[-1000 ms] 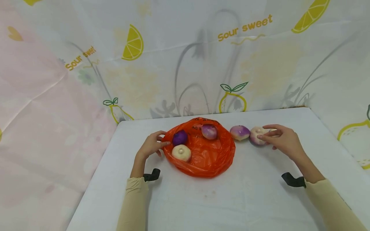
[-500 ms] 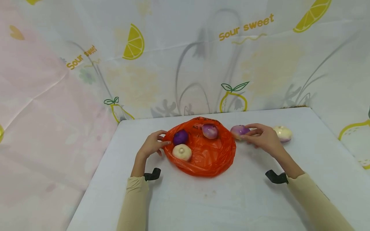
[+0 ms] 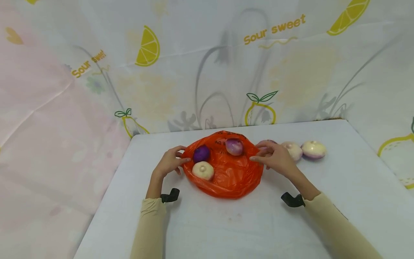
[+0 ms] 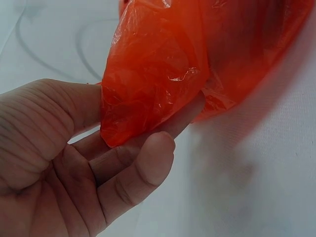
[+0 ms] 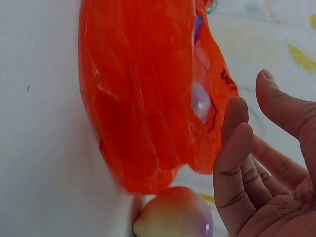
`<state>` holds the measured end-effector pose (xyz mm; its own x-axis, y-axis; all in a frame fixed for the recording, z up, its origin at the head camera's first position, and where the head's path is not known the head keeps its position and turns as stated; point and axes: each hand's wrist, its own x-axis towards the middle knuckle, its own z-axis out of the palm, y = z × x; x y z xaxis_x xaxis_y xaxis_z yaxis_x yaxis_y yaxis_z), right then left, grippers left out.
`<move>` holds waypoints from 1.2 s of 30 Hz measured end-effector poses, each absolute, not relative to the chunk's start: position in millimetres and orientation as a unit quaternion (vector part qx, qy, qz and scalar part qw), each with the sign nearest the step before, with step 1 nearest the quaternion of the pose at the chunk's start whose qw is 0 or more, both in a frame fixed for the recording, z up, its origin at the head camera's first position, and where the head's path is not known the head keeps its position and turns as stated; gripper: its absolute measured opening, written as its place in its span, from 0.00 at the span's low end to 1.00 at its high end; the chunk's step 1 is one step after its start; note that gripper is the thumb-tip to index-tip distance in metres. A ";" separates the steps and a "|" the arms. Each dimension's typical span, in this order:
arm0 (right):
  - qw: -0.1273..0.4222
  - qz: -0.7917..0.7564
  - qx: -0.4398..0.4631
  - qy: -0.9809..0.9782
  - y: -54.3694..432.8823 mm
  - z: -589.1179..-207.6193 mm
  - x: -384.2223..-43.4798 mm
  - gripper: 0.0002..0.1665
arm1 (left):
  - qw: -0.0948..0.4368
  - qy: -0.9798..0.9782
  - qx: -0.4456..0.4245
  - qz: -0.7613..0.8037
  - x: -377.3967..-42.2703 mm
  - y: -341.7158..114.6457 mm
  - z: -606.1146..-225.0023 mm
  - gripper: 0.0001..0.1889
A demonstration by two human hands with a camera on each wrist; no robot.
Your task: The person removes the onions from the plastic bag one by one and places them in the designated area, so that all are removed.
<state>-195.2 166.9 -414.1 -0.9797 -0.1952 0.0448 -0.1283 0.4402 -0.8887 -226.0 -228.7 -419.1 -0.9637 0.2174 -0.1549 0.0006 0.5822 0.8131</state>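
Note:
An orange-red plastic bag [image 3: 231, 178] lies with its mouth spread wide in the head view. Inside it sit a dark purple round vegetable [image 3: 201, 153], a cream turnip-like one [image 3: 203, 171] and a purple-and-white one [image 3: 234, 147]. My left hand [image 3: 169, 161] pinches the bag's left rim, thumb on the inner side and fingers outside. At the right rim is my right hand [image 3: 276, 158], its thumb and fingers apart. In the right wrist view, this hand's fingertips [image 5: 234, 111] are close beside the plastic, with nothing held between them and the thumb.
Right of the bag, several purple-and-white turnip-like vegetables stand in a row on the white table [image 3: 226, 226]: one partly behind my right hand, a pale one [image 3: 293, 151] and another [image 3: 313, 149] at the end. A lemon-print cloth [image 3: 200, 72] hangs behind.
My right hand has moved left, from over the pale vegetable, past the purple one, to the bag's right rim. My left hand keeps its hold; the bag and vegetables stay put.

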 end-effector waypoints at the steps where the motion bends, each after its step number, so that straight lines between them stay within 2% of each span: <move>1: 0.031 -0.517 -0.098 0.850 164.3 -415.0 -195.5 0.33 | 0.120 0.881 0.063 0.454 -226.3 -228.7 -419.0 0.25; 13: 0.040 -0.493 -0.135 0.859 130.4 -419.8 -197.8 0.33 | 0.120 0.881 0.063 0.453 -227.0 -229.3 -419.3 0.25; 25: 0.051 -0.491 -0.133 0.859 108.1 -432.6 -199.6 0.34 | 0.122 0.884 0.063 0.446 -227.9 -228.0 -419.1 0.26; 36: 0.081 -0.504 -0.140 0.848 83.3 -436.8 -200.7 0.34 | 0.122 0.884 0.059 0.448 -227.7 -228.3 -420.0 0.25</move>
